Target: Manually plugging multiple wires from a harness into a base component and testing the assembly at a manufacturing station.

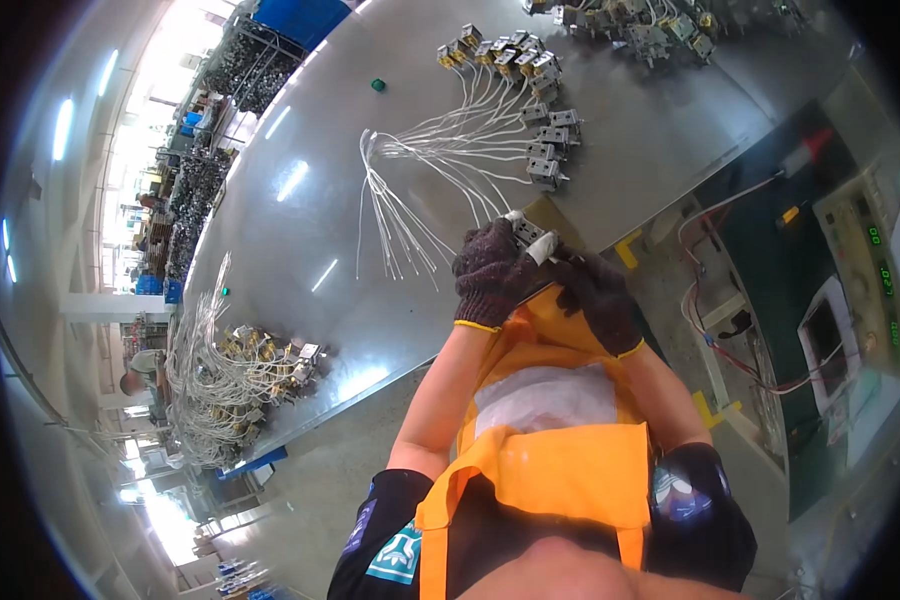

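My left hand (492,268), in a dark knitted glove with a yellow cuff, is closed around a small silvery metal block (526,229) with holes in its face. White wrapping covers the tip of a digit beside the block. My right hand (602,300), gloved alike, has its fingers curled in against the block's near right side; its fingertips are partly hidden. Just beyond, a bundle of white wires (410,150) fans across the metal table (300,230), ending in several similar metal blocks (545,160).
Another heap of wired blocks (260,375) lies at the table's left, and more blocks (650,35) at the far edge. A green cap (378,85) sits on the tabletop. To the right, an instrument with green digits (875,270) and red leads (745,375) occupies a dark green bench (760,215).
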`<state>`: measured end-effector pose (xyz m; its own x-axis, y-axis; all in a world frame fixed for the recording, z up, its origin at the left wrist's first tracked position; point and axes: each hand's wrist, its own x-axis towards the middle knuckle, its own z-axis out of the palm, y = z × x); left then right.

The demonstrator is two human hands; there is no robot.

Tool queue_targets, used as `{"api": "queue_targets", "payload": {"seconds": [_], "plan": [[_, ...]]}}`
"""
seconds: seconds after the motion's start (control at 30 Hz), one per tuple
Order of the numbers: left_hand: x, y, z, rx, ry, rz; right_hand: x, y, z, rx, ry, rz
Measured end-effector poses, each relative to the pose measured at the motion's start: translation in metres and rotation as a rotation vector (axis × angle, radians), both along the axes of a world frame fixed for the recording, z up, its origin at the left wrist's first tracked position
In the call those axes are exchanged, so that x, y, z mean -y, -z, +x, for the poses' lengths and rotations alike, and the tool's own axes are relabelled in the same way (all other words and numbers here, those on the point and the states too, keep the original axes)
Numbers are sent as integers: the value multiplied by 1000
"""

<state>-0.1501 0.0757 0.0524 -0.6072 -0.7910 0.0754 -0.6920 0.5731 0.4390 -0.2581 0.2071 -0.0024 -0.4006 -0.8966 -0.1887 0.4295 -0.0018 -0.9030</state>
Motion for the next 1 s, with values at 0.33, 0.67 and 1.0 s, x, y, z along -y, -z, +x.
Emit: {"api": "queue_targets", "payload": {"seconds": [0.33, 0.67, 1.0], "plan": [[-4, -6, -3, 20, -26, -23, 15, -5, -11, -390, 97, -160], [-4, 3, -3, -26, -59, -49, 24, 23, -16, -8, -1, -223], [10, 18, 27, -269, 129, 79, 1, 4, 8, 914, -10, -50]]}}
